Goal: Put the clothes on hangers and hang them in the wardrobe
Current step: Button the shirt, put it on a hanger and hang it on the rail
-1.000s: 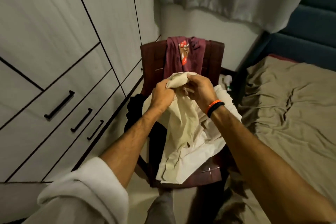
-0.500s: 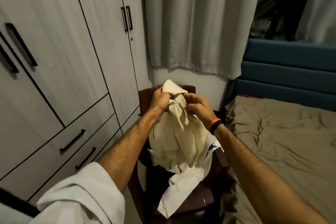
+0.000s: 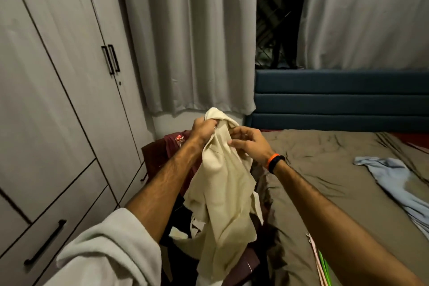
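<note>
A cream garment (image 3: 220,193) hangs in front of me, lifted above a dark red chair (image 3: 160,155). My left hand (image 3: 204,129) grips the bunched top of the garment. My right hand (image 3: 249,144) touches the cloth just right of it, fingers partly curled at a fold. A maroon garment with a red print (image 3: 178,140) is draped over the chair back. Dark and white clothes (image 3: 181,232) lie on the chair seat beneath the cream one. The grey wardrobe (image 3: 69,90) stands on the left with its doors closed. Pink and green hangers (image 3: 321,262) poke out near my right forearm.
A bed with a brown sheet (image 3: 336,181) fills the right side, with a light blue garment (image 3: 399,181) lying on it. A blue padded headboard (image 3: 336,97) and grey curtains (image 3: 192,37) stand behind. Wardrobe drawers with black handles (image 3: 44,241) are at lower left.
Both hands have lifted the cream garment up off the chair. My view has risen toward the curtains and bed. My right hand has loosened on the cloth.
</note>
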